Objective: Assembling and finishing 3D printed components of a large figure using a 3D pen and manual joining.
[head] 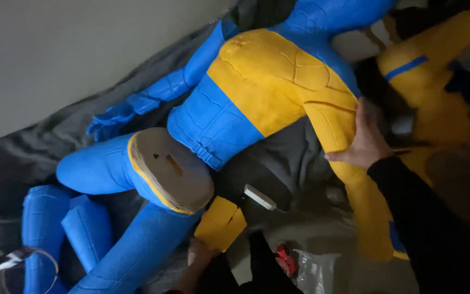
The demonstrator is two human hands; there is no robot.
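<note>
Grey blanket [23,158] under one blue-yellow figure torso [257,92]; right hand [363,144] flat on yellow arm [349,163]; left hand [199,253] grips yellow piece [220,223].

hands [363,144]: 2 | blue-and-yellow figure torso [257,92]: 1 | loose blue limb pieces [85,226]: 3 | yellow flat piece [221,223]: 1

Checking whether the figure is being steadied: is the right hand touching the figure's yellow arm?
Touching. The head view shows the right hand pressed flat against the yellow arm.
</note>
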